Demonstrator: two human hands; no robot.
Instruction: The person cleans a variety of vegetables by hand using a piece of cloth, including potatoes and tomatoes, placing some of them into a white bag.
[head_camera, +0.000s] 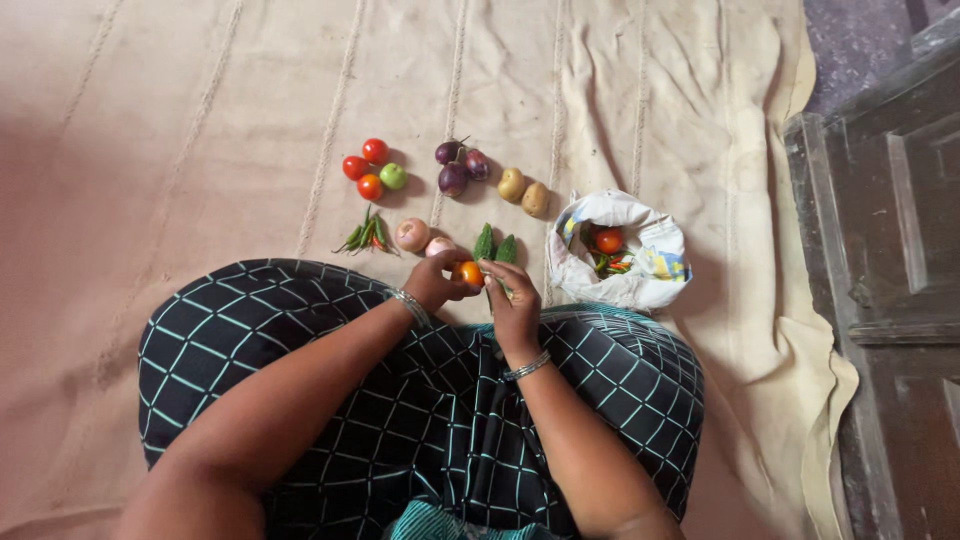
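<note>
Though partly hidden by fingers, orange tomato (470, 272) in left hand (437, 281)'s pinch; right hand (514, 303) curled, contents unclear.

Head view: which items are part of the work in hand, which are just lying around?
In hand: orange tomato in left hand; right hand beside it; bag of vegetables; sorted tomatoes, aubergines, potatoes, chillies.
Lying about: cloth, wooden door.

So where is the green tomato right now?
In the head view, the green tomato lies on the cloth, upper left of the hands, touching the three red tomatoes.
</note>
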